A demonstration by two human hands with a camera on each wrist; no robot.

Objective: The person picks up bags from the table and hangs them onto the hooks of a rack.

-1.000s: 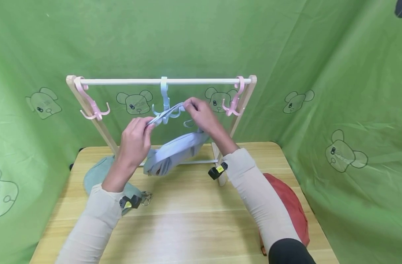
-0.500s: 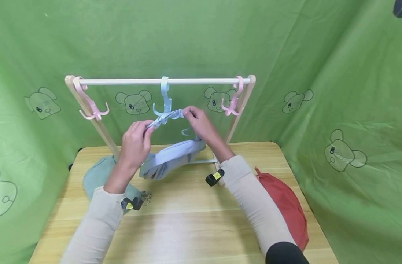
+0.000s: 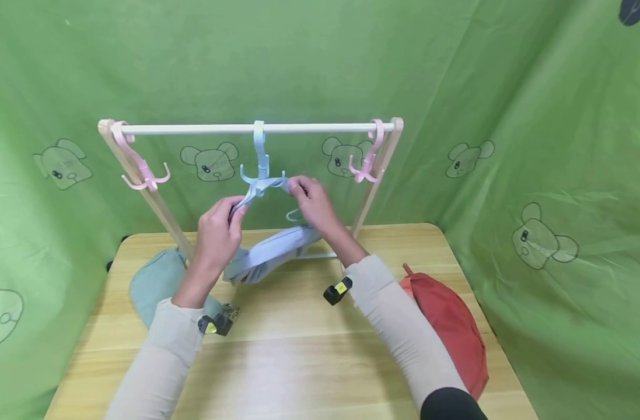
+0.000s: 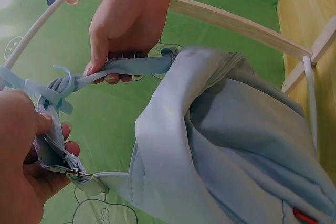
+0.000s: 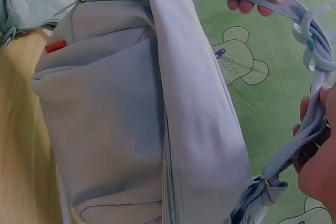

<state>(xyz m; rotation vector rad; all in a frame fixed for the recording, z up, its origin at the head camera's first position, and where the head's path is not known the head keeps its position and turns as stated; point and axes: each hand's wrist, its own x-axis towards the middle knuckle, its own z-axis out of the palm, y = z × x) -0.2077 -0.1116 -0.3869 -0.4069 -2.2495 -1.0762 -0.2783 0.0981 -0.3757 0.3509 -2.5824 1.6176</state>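
Observation:
A light blue shoulder bag hangs from its strap at the middle of the rack. The strap lies over the prongs of the light blue hook. My left hand pinches the strap left of the hook, close to a metal buckle in the left wrist view. On the other side my right hand pinches the strap between thumb and fingers. The bag body, with a small red tag, hangs tilted below both hands. Part of the bag is behind my right forearm.
The rack's white bar also carries a pink hook at the left and another pink hook at the right. A green bag lies on the table at the left, and a red bag at the right.
Both hands have lowered the strap from above the hook's prongs onto them. The bag has sunk lower with it. My right forearm has shifted down and left, uncovering more of the red bag.

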